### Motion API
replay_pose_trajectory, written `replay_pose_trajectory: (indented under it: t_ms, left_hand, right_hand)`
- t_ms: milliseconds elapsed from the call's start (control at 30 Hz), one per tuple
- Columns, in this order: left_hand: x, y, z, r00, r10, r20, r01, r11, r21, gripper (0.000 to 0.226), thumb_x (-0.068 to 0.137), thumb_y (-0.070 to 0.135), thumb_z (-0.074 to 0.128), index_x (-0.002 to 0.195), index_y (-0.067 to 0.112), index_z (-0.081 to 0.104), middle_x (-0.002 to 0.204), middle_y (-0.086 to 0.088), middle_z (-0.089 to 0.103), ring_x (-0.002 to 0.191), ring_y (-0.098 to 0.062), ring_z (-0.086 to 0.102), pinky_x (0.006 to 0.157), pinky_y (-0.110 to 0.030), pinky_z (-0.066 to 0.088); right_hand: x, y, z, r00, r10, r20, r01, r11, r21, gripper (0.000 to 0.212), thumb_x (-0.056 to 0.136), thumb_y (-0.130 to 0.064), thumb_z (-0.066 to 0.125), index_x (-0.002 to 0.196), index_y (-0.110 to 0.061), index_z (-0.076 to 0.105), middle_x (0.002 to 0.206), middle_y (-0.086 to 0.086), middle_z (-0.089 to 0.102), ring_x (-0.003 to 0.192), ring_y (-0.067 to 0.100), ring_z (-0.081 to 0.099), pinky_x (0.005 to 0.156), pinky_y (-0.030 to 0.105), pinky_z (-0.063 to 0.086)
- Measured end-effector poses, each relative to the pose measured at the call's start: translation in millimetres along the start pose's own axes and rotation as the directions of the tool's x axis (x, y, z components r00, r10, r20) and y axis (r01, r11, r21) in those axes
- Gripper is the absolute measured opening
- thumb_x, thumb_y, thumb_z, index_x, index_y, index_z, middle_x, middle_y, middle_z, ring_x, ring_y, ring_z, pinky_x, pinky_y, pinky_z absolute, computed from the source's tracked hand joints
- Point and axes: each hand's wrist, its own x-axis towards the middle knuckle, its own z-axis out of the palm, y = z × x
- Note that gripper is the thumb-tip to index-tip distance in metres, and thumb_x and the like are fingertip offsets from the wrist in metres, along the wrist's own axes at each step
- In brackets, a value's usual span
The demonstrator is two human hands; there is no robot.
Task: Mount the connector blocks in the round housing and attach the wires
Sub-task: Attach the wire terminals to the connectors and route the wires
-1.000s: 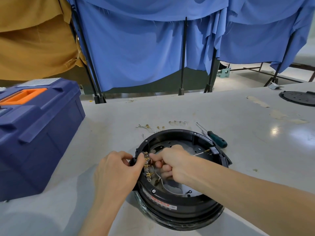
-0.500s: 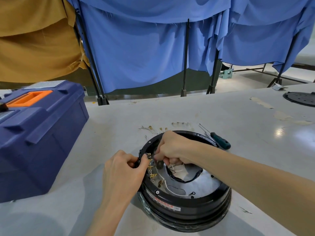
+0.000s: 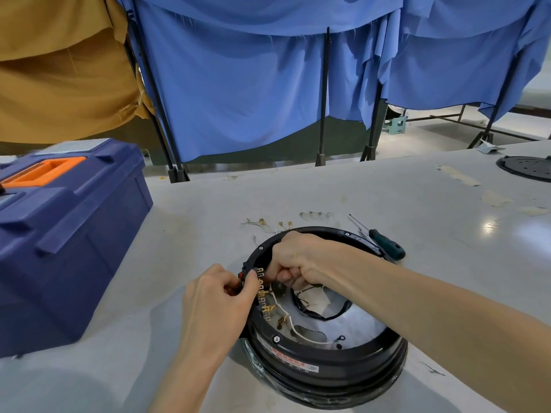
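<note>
- Tabletop (image 3: pixel 387 204): grey and scuffed, carries everything, both hands over its near middle.
- Blue curtains (image 3: pixel 238 84) on black stands run along the far edge, well beyond the hands. A mustard cloth (image 3: pixel 59 70) hangs beyond and left of them.
- Toolbox (image 3: pixel 65 234): navy with an orange handle, lid down, on the tabletop left of the left hand and apart from it.
- Housing (image 3: pixel 328 371): round, black, flat on the tabletop directly under both hands, open side up. Silver plate (image 3: pixel 357 326) inside it, below the right forearm.
- Left hand (image 3: pixel 214 302): at the housing's left rim, fingers curled, thumb and fingertips pinching the block from outside.
- Right hand (image 3: pixel 301 257): reaches in from the right over the rim, fingers curled tight, tips at the block's far end. Can't tell what they pinch; it's hidden.
- Disc (image 3: pixel 524 168): black, flat, far right of the right hand at the frame edge.
- Screwdriver (image 3: pixel 386 244): green handle, lies just outside the housing rim, right of the right hand.
- Block (image 3: pixel 262 296): row of brass terminals on the inner left wall, between the two hands, touching the left thumb.
- Wire (image 3: pixel 295 332): white, runs from the block near the right fingertips down across the plate.
- Loose terminals (image 3: pixel 268 223): small brass bits with leads, on the tabletop just beyond the right hand.
</note>
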Motion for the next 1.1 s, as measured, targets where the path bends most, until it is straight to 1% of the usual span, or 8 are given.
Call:
replay_pose_trajectory:
  t_ms: [133,333,533,700,900,967,1033,1100]
  left_hand:
    - [-2,4,0,1.0,0.003,-0.024,-0.002,0.999,0.044,0.042,0.08,0.04,0.068,0.047,0.014,0.063,0.058,0.001,0.05,0.056,-0.012,0.049,0.052,-0.018,0.029]
    - [-5,11,0,0.994,-0.06,-0.094,0.062,0.998,0.019,0.031,0.073,0.043,0.073,0.048,0.029,0.06,0.064,0.005,0.058,0.061,-0.01,0.056,0.054,-0.017,0.031]
    - [-5,9,0,0.996,0.017,-0.084,-0.016,1.0,0.002,0.027,0.078,0.031,0.075,0.055,0.017,0.07,0.064,0.002,0.056,0.058,-0.013,0.054,0.055,-0.016,0.032]
    - [-3,8,0,0.996,0.058,-0.072,-0.059,0.998,-0.013,0.025,0.078,0.028,0.074,0.057,0.016,0.07,0.064,0.001,0.056,0.057,-0.012,0.054,0.056,-0.024,0.037]
    - [-1,5,-1,0.996,0.063,-0.064,-0.063,0.998,-0.004,0.024,0.078,0.031,0.074,0.059,0.017,0.072,0.063,0.002,0.056,0.059,-0.012,0.054,0.057,-0.023,0.036]
    - [-2,5,-3,0.997,0.059,-0.056,-0.058,0.998,0.018,0.025,0.078,0.039,0.073,0.062,0.019,0.074,0.063,0.003,0.056,0.061,-0.011,0.055,0.057,-0.018,0.032]
    - [-3,7,-8,0.999,0.024,-0.041,-0.023,0.999,0.033,0.032,0.074,0.053,0.069,0.064,0.023,0.075,0.064,0.005,0.058,0.065,-0.012,0.056,0.057,-0.019,0.034]
    - [-2,8,-14,1.0,-0.013,-0.016,0.014,0.997,0.076,0.042,0.071,0.061,0.067,0.058,0.021,0.072,0.059,0.005,0.061,0.067,-0.015,0.059,0.056,-0.025,0.04]
  right_hand:
    - [-1,3,-2,0.999,-0.033,-0.013,0.033,0.999,0.0,0.039,0.084,0.007,0.049,0.051,-0.01,0.041,0.038,0.003,0.034,0.031,0.008,0.018,0.036,0.013,0.017]
    - [-4,7,-2,0.998,-0.057,-0.028,0.057,0.998,-0.005,0.038,0.085,0.005,0.055,0.054,-0.01,0.042,0.043,0.004,0.035,0.032,0.009,0.018,0.037,0.014,0.017]
    - [-6,5,0,0.998,-0.039,-0.048,0.039,0.999,0.013,0.042,0.084,0.008,0.052,0.049,-0.01,0.039,0.038,0.004,0.033,0.03,0.009,0.018,0.036,0.012,0.018]
    - [-5,3,3,0.998,-0.022,-0.064,0.026,0.998,0.056,0.039,0.083,0.009,0.052,0.05,-0.008,0.041,0.034,0.003,0.032,0.029,0.009,0.017,0.037,0.011,0.018]
    - [-15,1,3,0.982,-0.13,-0.133,0.127,0.991,-0.031,0.033,0.077,0.01,0.057,0.05,-0.005,0.045,0.036,0.005,0.037,0.028,0.011,0.022,0.037,0.013,0.021]
    - [-22,2,2,0.968,-0.184,-0.173,0.17,0.981,-0.095,0.027,0.08,0.007,0.062,0.055,-0.001,0.055,0.035,0.004,0.041,0.026,0.01,0.025,0.035,0.013,0.023]
    - [-29,5,-2,0.941,-0.243,-0.237,0.222,0.968,-0.113,0.012,0.084,0.002,0.067,0.073,0.007,0.067,0.033,0.002,0.044,0.023,0.009,0.028,0.034,0.011,0.023]
    - [-38,11,-9,0.919,-0.291,-0.267,0.262,0.955,-0.138,0.018,0.085,-0.006,0.073,0.087,0.011,0.071,0.042,0.007,0.048,0.025,0.011,0.029,0.035,0.013,0.024]
